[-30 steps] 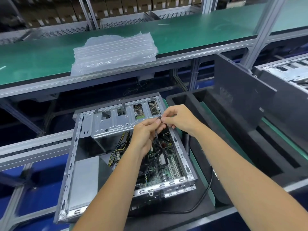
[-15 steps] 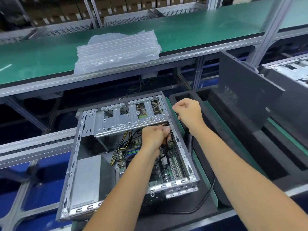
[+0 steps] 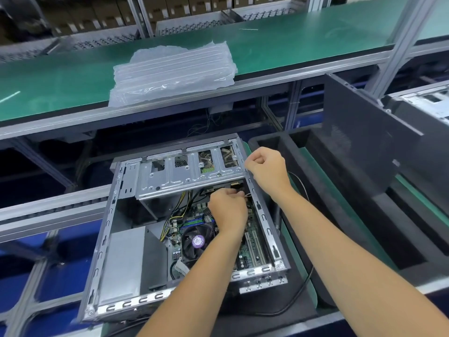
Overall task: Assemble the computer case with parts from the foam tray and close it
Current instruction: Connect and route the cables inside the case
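While the open computer case (image 3: 184, 229) lies on its side left of the black foam tray (image 3: 364, 215), my left hand (image 3: 228, 212) curls down inside it, pinching a thin cable (image 3: 247, 195) under the drive cage (image 3: 189, 173). I should seat its connector squarely, without forcing. My right hand (image 3: 266, 167), fingers curled, seems to pinch the case's far-right rim, steadying it.

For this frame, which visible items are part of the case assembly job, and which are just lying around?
Part of the job:
- open computer case
- cable, pinched by the left hand inside the case
- right hand, at the case's far right rim
- black foam tray
- dark side panel, standing in the tray

Lying about:
- clear plastic bags on the green shelf
- second case, far right
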`<state>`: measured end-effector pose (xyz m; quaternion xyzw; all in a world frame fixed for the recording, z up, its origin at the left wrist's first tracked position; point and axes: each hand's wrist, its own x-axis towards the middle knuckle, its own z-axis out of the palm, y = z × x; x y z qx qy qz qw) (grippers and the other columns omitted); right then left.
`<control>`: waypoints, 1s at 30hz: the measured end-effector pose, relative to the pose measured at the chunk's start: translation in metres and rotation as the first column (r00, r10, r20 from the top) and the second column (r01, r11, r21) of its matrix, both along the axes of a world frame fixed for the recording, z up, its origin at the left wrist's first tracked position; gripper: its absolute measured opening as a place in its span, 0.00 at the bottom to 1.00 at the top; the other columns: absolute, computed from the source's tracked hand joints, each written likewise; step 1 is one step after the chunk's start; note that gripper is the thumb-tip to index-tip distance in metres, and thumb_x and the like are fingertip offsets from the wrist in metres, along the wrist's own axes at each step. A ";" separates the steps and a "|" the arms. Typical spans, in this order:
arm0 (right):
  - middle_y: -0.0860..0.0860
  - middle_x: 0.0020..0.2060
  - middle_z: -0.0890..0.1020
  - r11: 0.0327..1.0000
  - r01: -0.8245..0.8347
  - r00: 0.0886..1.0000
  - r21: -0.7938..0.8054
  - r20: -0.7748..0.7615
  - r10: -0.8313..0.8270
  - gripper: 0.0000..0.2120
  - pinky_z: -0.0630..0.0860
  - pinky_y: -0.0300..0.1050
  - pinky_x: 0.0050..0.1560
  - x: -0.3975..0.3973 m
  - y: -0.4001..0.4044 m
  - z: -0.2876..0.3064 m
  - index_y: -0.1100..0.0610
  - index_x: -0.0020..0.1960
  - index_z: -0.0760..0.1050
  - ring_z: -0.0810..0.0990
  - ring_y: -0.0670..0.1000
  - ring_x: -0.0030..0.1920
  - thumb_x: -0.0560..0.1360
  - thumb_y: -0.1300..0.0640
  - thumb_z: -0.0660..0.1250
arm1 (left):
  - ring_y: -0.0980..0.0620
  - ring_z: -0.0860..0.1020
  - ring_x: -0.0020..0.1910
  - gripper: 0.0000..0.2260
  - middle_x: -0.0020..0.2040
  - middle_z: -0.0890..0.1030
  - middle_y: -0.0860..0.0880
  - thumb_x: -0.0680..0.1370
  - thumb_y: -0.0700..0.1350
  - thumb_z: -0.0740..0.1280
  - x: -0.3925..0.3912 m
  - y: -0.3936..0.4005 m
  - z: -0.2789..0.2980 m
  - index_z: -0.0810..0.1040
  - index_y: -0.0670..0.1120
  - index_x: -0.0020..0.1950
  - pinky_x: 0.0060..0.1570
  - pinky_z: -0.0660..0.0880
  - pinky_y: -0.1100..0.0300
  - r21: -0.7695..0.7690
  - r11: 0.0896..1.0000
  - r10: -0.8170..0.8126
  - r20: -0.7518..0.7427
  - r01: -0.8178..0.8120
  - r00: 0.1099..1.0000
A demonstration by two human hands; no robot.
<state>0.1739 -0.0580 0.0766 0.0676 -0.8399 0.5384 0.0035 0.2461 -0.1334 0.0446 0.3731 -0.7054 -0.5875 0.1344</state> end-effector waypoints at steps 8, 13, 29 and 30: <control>0.49 0.32 0.78 0.998 -0.047 0.998 0.042 -0.043 0.049 0.05 0.66 0.29 0.31 -0.001 -0.005 -0.004 0.55 0.40 0.77 0.74 0.42 0.34 0.75 0.60 0.68 | 0.48 0.79 0.38 0.04 0.37 0.83 0.47 0.74 0.38 0.69 0.002 0.002 0.005 0.83 0.41 0.42 0.38 0.72 0.61 -0.395 0.916 -0.050 0.049 0.065 0.998; 0.52 0.37 0.79 0.972 -0.191 0.980 0.136 -0.030 0.197 0.08 0.69 0.32 0.35 -0.001 0.000 -0.008 0.55 0.41 0.78 0.74 0.44 0.34 0.72 0.66 0.66 | 0.51 0.76 0.36 0.04 0.37 0.83 0.47 0.73 0.37 0.68 0.004 0.005 0.005 0.83 0.42 0.41 0.36 0.66 0.62 -0.455 0.889 -0.044 0.045 0.059 0.998; 0.47 0.45 0.70 0.608 -0.313 0.865 0.730 -0.045 0.500 0.07 0.67 0.46 0.41 0.003 -0.006 0.002 0.52 0.40 0.76 0.73 0.52 0.47 0.71 0.61 0.71 | 0.57 0.72 0.31 0.06 0.30 0.76 0.56 0.71 0.35 0.70 0.005 0.002 0.003 0.81 0.44 0.35 0.28 0.65 0.67 -0.179 0.982 0.060 -0.012 -0.061 0.998; 0.47 0.45 0.70 0.606 -0.297 0.862 0.738 -0.066 0.503 0.05 0.67 0.46 0.41 0.004 -0.006 0.000 0.52 0.42 0.78 0.74 0.52 0.47 0.72 0.61 0.71 | 0.58 0.72 0.31 0.07 0.30 0.76 0.56 0.71 0.35 0.70 0.005 0.003 0.004 0.81 0.44 0.35 0.29 0.65 0.67 -0.164 0.984 0.065 -0.017 -0.067 0.998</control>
